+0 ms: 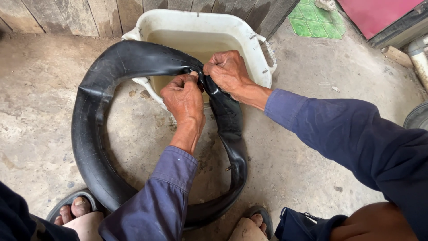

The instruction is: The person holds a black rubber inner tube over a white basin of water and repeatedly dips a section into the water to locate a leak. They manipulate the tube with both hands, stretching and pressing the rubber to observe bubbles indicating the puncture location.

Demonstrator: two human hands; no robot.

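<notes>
A black rubber inner tube [89,134] loops over the concrete floor, its top part lying across a white plastic basin [249,33] of murky water. My left hand [184,99] and my right hand [227,70] both pinch the tube at the same spot above the water, where the rubber is squeezed flat and folded. A small metal valve [228,168] sticks out of the tube's inner side lower right. Both of my forearms wear blue sleeves.
My feet in sandals [76,209] rest on the floor at the bottom edge. Wooden planks [67,15] stand behind the basin. A green tiled patch [312,22] and a red surface [379,13] lie top right, with a pale pipe [419,60].
</notes>
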